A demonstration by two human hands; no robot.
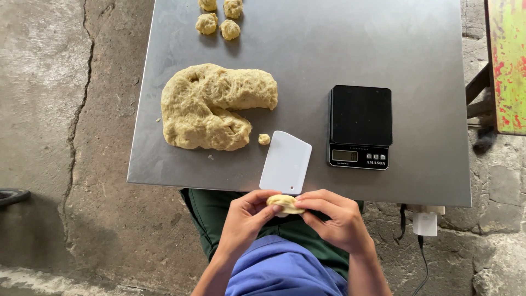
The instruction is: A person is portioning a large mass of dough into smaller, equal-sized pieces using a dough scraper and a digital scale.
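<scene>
My left hand (pixel 244 216) and my right hand (pixel 334 219) together hold a small piece of yellowish dough (pixel 285 203) between their fingertips, just below the near edge of the metal table (pixel 416 66). A large lump of the same dough (pixel 211 107) lies on the table's left half. A tiny crumb of dough (pixel 264 139) sits beside it. A white plastic scraper (pixel 285 162) lies flat near the table's front edge, right above my hands.
A black digital kitchen scale (pixel 360 126) stands to the right of the scraper. Several small dough balls (pixel 219 19) sit at the table's far edge. Cracked concrete floor (pixel 66 137) surrounds the table. A white plug and cable (pixel 424 227) hang at the right.
</scene>
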